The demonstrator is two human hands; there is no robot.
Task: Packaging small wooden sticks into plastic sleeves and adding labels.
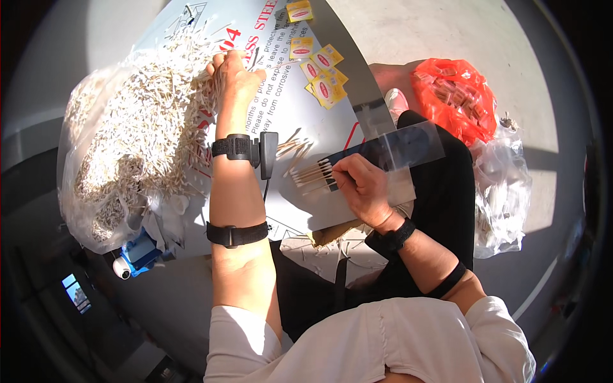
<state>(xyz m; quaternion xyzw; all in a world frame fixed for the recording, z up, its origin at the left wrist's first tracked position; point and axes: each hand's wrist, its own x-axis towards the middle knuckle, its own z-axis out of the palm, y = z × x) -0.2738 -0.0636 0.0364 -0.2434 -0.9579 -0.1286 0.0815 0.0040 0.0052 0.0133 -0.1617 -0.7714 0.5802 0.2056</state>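
Note:
My left hand [236, 76] lies at the right edge of a big heap of cotton swabs [150, 115], which spills from a clear plastic bag [82, 153]. Its fingers are bent over the swabs and the thumb stands apart; the fingertips are hidden. My right hand [364, 185] pinches at the cotton-tip end of a row of swabs [311, 175], whose white tips lie over a dark strip [331, 180]. The fingers hide most of that grip. A few loose swabs [295, 145] lie just beyond the row. Above the right hand lies a clear plastic sleeve [418, 145].
Several yellow printed cards [329, 89] lie on the film-covered board [274, 108]. Right of my leg, a red plastic bag [454, 102] holds small packs beside a clear bag [504, 191]. Below the heap is a blue-and-white object [135, 256].

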